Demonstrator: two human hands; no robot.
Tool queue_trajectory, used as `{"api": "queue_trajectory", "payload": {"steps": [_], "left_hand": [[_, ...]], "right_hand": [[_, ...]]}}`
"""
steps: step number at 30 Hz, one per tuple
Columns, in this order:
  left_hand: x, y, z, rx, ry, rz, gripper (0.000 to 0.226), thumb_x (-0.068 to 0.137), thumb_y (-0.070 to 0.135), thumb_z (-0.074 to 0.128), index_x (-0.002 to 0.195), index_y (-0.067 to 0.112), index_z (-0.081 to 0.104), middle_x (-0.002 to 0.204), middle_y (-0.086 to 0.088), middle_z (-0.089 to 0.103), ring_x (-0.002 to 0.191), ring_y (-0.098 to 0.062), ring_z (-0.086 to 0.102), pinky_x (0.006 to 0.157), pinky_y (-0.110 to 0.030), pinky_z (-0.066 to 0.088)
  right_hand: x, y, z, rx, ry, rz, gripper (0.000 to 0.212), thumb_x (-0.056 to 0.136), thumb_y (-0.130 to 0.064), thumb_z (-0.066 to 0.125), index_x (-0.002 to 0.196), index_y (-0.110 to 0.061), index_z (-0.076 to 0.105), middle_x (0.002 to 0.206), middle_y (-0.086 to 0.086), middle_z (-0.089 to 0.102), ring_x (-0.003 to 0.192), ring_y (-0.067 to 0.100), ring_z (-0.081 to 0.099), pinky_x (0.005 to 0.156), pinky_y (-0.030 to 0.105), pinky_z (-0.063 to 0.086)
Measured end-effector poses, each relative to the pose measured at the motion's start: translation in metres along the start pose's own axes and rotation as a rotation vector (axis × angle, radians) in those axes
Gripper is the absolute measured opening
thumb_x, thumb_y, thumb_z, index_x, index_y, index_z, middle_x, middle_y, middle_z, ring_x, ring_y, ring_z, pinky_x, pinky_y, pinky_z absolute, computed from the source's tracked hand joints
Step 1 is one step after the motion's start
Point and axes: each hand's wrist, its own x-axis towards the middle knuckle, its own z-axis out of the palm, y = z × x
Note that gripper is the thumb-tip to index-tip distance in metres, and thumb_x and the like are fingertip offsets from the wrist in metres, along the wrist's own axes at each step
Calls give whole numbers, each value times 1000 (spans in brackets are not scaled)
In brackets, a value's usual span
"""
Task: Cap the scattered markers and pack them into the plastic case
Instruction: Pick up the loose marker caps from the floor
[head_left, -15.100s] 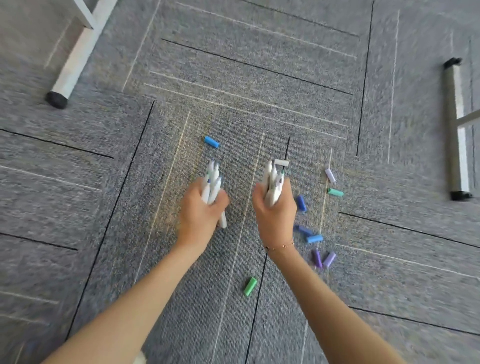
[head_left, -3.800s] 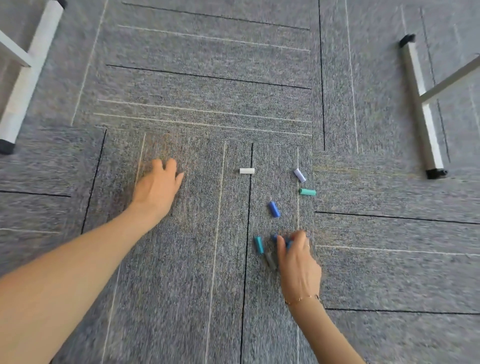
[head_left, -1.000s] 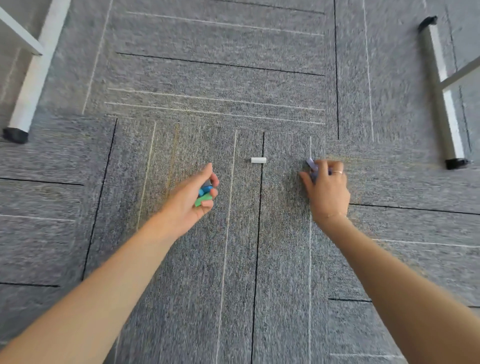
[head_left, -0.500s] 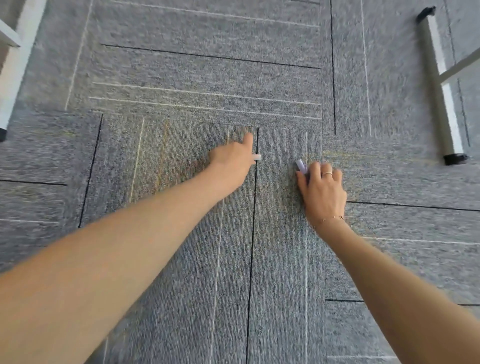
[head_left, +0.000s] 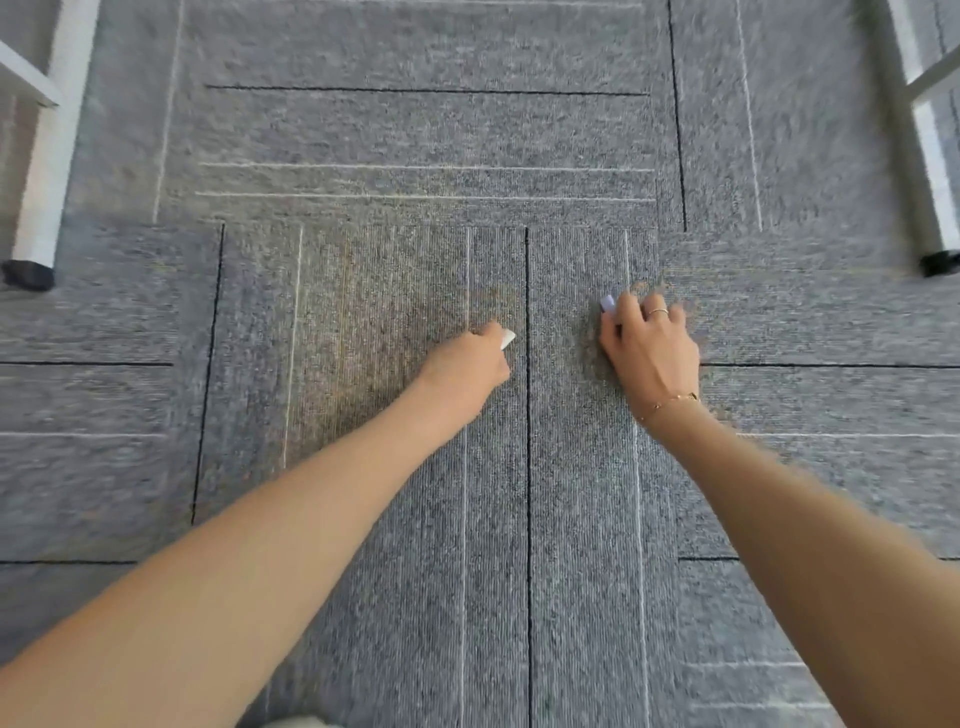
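A: Item one, left hand (head_left: 467, 364)?

B: Stretched forward over the grey carpet (head_left: 415, 571), fingers curled into a loose fist, pinching a white cap (head_left: 507, 339). Only the cap's tip sticks out past the knuckles, just left of a black seam line in the carpet.

A: Item two, right hand (head_left: 649, 353)?

B: Knuckles up, fingers bunched downward against the carpet. A pale lilac cap (head_left: 608, 304) shows at the forefinger, held between finger and thumb. Most of it is hidden under the hand, and the picture is blurred there. Whether the palm holds anything more, I cannot tell.

A: Jewellery?

B: A thin ring (head_left: 657, 312) on one finger, a fine gold bracelet (head_left: 670, 400) at the wrist.

A: How do the two hands stand to each other?

B: Side by side, apart, the black seam running between them.

A: Furniture?

B: A white leg with a black foot (head_left: 39, 171) at the far left; another white leg (head_left: 930, 156) at the far right, also black-tipped.
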Motion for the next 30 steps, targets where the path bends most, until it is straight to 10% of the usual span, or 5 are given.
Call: {"api": "queue_trajectory", "payload": {"steps": [6, 11, 22, 30], "left_hand": [[-37, -33, 9, -323, -38, -89, 10, 99, 15, 41, 108, 11, 43, 78, 4, 48, 59, -6, 46, 43, -16, 39], [-58, -61, 7, -359, -52, -169, 8, 99, 19, 42, 93, 14, 42, 78, 0, 52, 65, -11, 53, 46, -18, 40], [-70, -52, 6, -371, -35, -203, 10, 99, 21, 42, 95, 12, 44, 78, 0, 52, 53, -4, 42, 39, -12, 34], [-76, -47, 14, -308, 36, -169, 12, 100, 23, 40, 99, 12, 45, 77, 1, 53, 51, -5, 42, 39, -15, 35]], "right_hand": [[-56, -17, 7, 100, -3, -472, 24, 88, -29, 56, 86, -6, 60, 85, 10, 59, 69, 23, 58, 36, 26, 46], [-62, -21, -1, 333, 30, -79, 29, 94, -31, 43, 87, -5, 52, 93, 12, 52, 58, 17, 44, 40, 25, 42], [-68, -45, 9, -134, -124, -399, 24, 81, -18, 72, 91, -4, 55, 79, 11, 58, 59, 22, 55, 32, 23, 41], [-59, -40, -4, 340, -197, -43, 18, 100, -14, 42, 106, 0, 51, 96, 10, 50, 62, 21, 49, 54, 31, 48]]}}
